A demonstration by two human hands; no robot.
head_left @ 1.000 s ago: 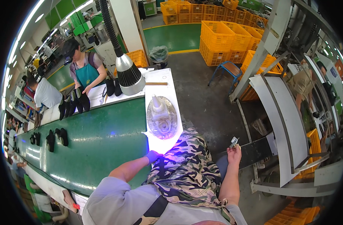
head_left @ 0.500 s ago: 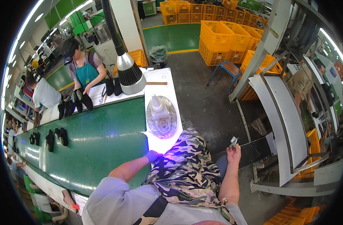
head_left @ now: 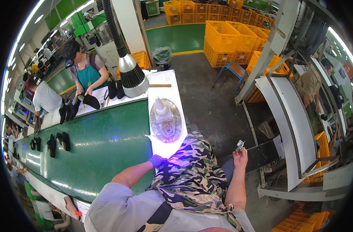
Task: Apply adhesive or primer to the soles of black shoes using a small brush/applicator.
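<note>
My left hand [head_left: 157,161] rests at the near end of a white board [head_left: 165,149], beside my camouflage apron [head_left: 192,170]. Violet glare washes over it, so its fingers and anything in them cannot be made out. Out to the right, my right hand [head_left: 241,156] is closed around a small silvery metal piece [head_left: 240,145], whose exact kind I cannot tell. On the board stands a metal oval base with an upright cone, a shoe-press-like fixture [head_left: 166,120], apart from both hands. A lamp [head_left: 132,75] on a black flexible hose hangs beyond it.
A green conveyor belt [head_left: 95,154] runs along my left, carrying several black shoes [head_left: 51,145]. Across it, a person in a teal apron [head_left: 86,75] handles a dark shoe [head_left: 90,101]. Yellow crates [head_left: 223,36] and a stool [head_left: 236,70] stand ahead right; a metal rack [head_left: 288,116] is right.
My hands stay in nearly the same place. The person across the belt has tilted the dark shoe more level. The view has shifted very slightly.
</note>
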